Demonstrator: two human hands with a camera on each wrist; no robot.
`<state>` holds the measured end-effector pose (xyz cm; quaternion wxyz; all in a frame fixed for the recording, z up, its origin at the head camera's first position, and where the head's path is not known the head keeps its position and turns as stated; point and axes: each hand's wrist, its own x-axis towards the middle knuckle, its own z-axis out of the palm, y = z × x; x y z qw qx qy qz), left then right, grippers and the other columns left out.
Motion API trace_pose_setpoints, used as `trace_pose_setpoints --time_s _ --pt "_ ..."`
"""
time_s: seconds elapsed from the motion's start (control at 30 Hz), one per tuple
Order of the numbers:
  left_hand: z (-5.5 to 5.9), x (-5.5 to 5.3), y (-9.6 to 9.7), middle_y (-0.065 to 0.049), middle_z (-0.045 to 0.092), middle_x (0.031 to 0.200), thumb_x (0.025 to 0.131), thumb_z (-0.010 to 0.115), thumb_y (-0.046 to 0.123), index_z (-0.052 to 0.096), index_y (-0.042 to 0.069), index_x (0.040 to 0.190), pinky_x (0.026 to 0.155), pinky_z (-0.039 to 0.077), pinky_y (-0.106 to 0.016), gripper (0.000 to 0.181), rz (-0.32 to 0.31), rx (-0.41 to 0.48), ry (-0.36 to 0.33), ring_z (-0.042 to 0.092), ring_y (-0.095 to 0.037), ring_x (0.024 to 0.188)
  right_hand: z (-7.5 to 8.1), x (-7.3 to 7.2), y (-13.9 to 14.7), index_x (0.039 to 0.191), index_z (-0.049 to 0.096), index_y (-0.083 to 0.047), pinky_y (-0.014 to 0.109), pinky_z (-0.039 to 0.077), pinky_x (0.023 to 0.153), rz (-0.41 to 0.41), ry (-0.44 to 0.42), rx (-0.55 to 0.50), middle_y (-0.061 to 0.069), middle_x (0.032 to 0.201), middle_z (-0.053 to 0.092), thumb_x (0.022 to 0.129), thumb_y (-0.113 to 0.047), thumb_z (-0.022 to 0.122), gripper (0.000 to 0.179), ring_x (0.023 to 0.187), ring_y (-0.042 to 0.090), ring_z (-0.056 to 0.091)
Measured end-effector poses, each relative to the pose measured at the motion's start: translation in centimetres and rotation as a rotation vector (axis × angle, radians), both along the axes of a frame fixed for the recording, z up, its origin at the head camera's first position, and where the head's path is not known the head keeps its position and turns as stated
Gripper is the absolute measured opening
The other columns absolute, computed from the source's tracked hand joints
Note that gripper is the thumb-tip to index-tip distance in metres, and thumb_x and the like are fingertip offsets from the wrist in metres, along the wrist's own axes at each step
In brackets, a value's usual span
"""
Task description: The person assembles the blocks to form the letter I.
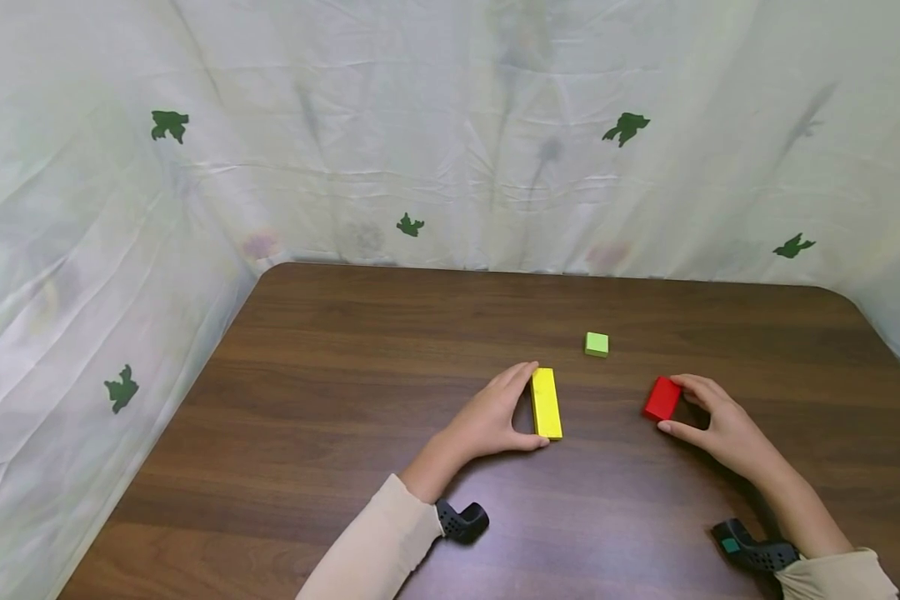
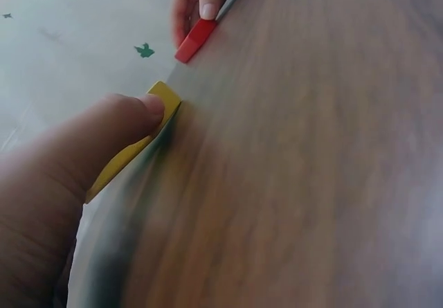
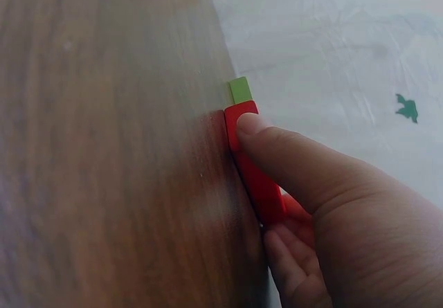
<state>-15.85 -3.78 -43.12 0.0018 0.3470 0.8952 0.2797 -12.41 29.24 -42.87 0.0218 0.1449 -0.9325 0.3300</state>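
In the head view my left hand (image 1: 487, 417) pinches a long yellow block (image 1: 546, 404) by its two ends, thumb at the near end and fingers at the far one. To the right, my right hand (image 1: 723, 425) grips a shorter red block (image 1: 662, 398) between thumb and fingers. Beyond and between them a small light green block (image 1: 597, 344) sits on the table, touched by neither hand. The left wrist view shows the thumb on the yellow block (image 2: 131, 152). In the right wrist view the thumb presses the red block (image 3: 255, 166), and the green block (image 3: 239, 90) appears behind it.
The blocks are on a brown wood-grain table (image 1: 307, 358) with rounded far corners. Pale cloth (image 1: 450, 125) with green leaf-like patches hangs behind it and along the left side. A black device (image 1: 462, 522) is worn on each wrist.
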Motion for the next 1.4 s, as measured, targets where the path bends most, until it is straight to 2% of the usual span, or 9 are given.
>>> trace_pose_setpoints --time_s 0.53,0.77,0.8,0.9,0.97,1.03,1.23,1.4 --pt "0.0 -0.3 -0.9 -0.008 0.032 0.139 0.07 0.071 0.044 0.026 0.004 0.14 0.101 0.028 -0.03 0.092 -0.03 -0.002 -0.086 0.031 -0.019 0.127 0.0 0.0 0.1 0.127 0.04 0.002 0.05 0.038 0.082 0.003 0.003 0.002 0.021 0.124 0.039 0.076 -0.026 0.072 0.066 0.104 0.042 0.047" --pt "-0.2 -0.3 -1.0 -0.007 0.033 0.139 0.07 0.071 0.042 0.031 0.004 0.137 0.101 0.027 -0.028 0.087 -0.05 -0.011 -0.087 0.031 -0.017 0.126 0.0 0.1 0.1 0.128 0.04 0.002 0.047 0.038 0.082 0.005 0.001 0.003 0.021 0.125 0.037 0.077 -0.026 0.072 0.067 0.105 0.041 0.047" --pt "-0.2 -0.3 -1.0 -0.007 0.033 0.139 0.07 0.071 0.042 0.031 0.004 0.137 0.101 0.027 -0.028 0.087 -0.052 -0.011 -0.088 0.031 -0.017 0.126 0.0 0.1 0.1 0.128 0.039 0.003 0.045 0.039 0.082 0.006 0.001 0.003 0.022 0.125 0.037 0.077 -0.026 0.072 0.067 0.105 0.042 0.047" --pt "-0.3 -0.3 -1.1 -0.007 0.031 0.14 0.07 0.071 0.042 0.031 0.004 0.137 0.101 0.026 -0.028 0.087 -0.057 -0.01 -0.092 0.029 -0.018 0.127 -0.1 0.1 0.2 0.128 0.039 0.005 0.022 0.041 0.086 0.006 0.004 -0.008 0.023 0.126 0.035 0.076 -0.025 0.072 0.069 0.104 0.042 0.047" --pt "-0.3 -0.3 -1.1 -0.007 0.03 0.141 0.07 0.071 0.043 0.031 0.004 0.137 0.102 0.026 -0.029 0.087 -0.059 -0.006 -0.099 0.029 -0.018 0.128 -0.1 0.1 0.2 0.127 0.039 0.007 0.007 0.035 0.083 0.006 0.007 -0.016 0.023 0.126 0.035 0.076 -0.025 0.073 0.069 0.104 0.042 0.047" --pt "-0.3 -0.3 -1.2 -0.006 0.03 0.141 0.071 0.07 0.045 0.032 0.005 0.137 0.102 0.026 -0.03 0.086 -0.058 -0.001 -0.111 0.028 -0.019 0.128 -0.2 0.0 0.2 0.125 0.04 0.008 -0.002 0.025 0.078 0.005 0.016 -0.027 0.023 0.126 0.035 0.076 -0.024 0.073 0.068 0.103 0.042 0.048" --pt "-0.2 -0.4 -1.3 -0.006 0.029 0.142 0.082 0.061 0.042 0.032 0.007 0.138 0.102 0.026 -0.033 0.072 -0.051 -0.007 -0.124 0.027 -0.02 0.129 -0.1 0.0 -0.1 0.123 0.042 0.005 -0.002 0.025 0.078 -0.005 0.039 -0.048 0.021 0.121 0.039 0.075 -0.022 0.074 0.064 0.102 0.041 0.048" --pt "-0.1 -0.4 -1.4 -0.007 0.03 0.141 0.083 0.06 0.041 0.032 0.007 0.138 0.103 0.025 -0.032 0.07 -0.044 -0.018 -0.133 0.027 -0.02 0.129 0.2 0.1 -0.4 0.125 0.042 0.002 0.0 0.028 0.077 -0.021 0.048 -0.04 0.019 0.119 0.04 0.074 -0.023 0.075 0.065 0.101 0.039 0.048"
